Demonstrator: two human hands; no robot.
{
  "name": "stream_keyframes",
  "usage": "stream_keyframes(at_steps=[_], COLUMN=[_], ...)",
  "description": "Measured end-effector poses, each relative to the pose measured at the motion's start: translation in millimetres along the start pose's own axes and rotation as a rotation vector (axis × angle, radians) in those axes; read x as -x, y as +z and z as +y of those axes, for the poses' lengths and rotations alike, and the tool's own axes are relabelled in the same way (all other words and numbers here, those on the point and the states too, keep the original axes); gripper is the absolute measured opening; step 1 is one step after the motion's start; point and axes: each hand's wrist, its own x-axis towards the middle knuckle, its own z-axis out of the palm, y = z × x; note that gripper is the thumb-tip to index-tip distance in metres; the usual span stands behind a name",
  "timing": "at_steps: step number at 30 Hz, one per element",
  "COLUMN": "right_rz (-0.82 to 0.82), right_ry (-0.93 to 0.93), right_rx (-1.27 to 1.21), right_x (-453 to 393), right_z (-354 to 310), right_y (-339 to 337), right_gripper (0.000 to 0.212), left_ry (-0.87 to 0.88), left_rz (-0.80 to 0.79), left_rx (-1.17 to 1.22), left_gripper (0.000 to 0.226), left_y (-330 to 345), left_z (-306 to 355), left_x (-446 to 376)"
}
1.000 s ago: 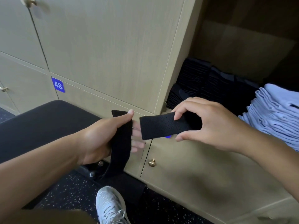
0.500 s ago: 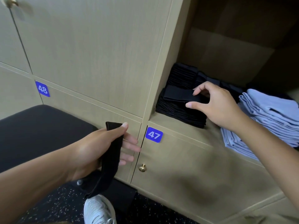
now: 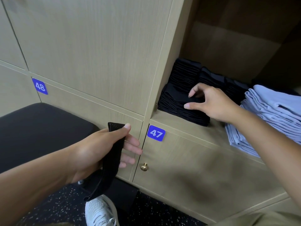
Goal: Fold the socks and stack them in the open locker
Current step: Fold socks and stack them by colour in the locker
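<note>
Below wooden lockers (image 3: 91,46), a black bench (image 3: 40,128) meets speckled floor (image 3: 57,207).

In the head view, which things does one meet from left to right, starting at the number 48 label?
48 label → left hand gripping an unfolded black sock → 47 label → black sock stack → right hand on that stack → light blue folded pile.
</note>
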Motion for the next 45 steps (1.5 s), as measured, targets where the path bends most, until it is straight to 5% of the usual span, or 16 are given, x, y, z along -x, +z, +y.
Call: stream_keyframes(at_steps=[6,29,45], right_rz=[0.096,-0.198,-0.151], right_ry=[-0.071,-0.102,-0.115], right_rx=[-0.013,-0.014,-0.048], right_x=[-3.4,-40.4,-32.3], right_z=[-8.1,-19.4,-19.6], right_y=[-15.6,12.0,10.7], right_gripper=[0.032,0.046,0.047], left_ry=[-0.003,-0.003,0.01], left_rz=[-0.003,0.007,0.015], left_rx=[-0.013,-0.023,0.08], left_gripper=[0.062,0.065,0.051], left_y=[0.2,1.3,1.7], left_z=[-0.5,-3.8,4.7], left_x=[-1.8,-2.8,2.9])
